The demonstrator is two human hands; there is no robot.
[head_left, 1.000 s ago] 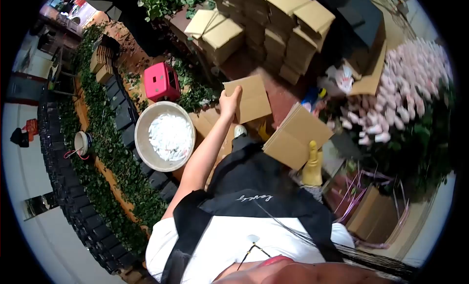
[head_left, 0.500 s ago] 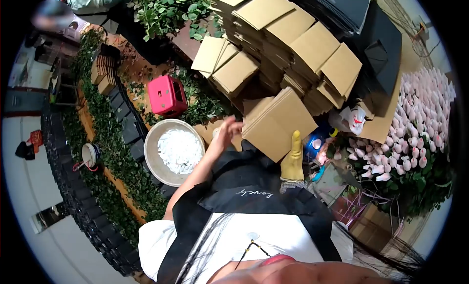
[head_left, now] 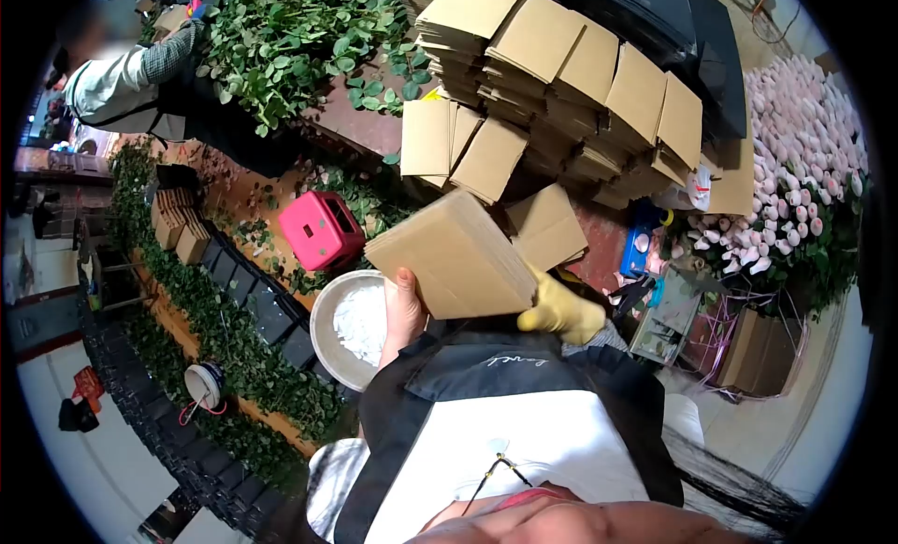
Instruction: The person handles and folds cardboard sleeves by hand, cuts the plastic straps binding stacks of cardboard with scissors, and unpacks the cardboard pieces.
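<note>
A stack of flat brown cardboard sheets point(head_left: 458, 254) is held in front of my black apron point(head_left: 486, 362), tilted. My bare left hand point(head_left: 404, 310) grips its left edge, thumb on the near face and the other fingers hidden behind. At the lower right corner, my right hand point(head_left: 566, 312), in a yellow rubber glove, clasps the same stack. Behind it on the table lie more loose cardboard sheets point(head_left: 547, 228). Beside my left forearm stands a round tub point(head_left: 323, 333) of small white pieces, partly covered by the arm.
Tall piles of folded cardboard point(head_left: 580, 86) rise on the table ahead. A pink stool point(head_left: 321, 231) and leafy stems point(head_left: 290, 48) are to the left. Pale pink roses point(head_left: 804, 160) stand at right, near a blue object point(head_left: 637, 249). Another person point(head_left: 122, 95) works at far left.
The cardboard stack has been lifted off the table and brought left and toward me. My left hand, formerly beside it, now grips it. The view has shifted.
</note>
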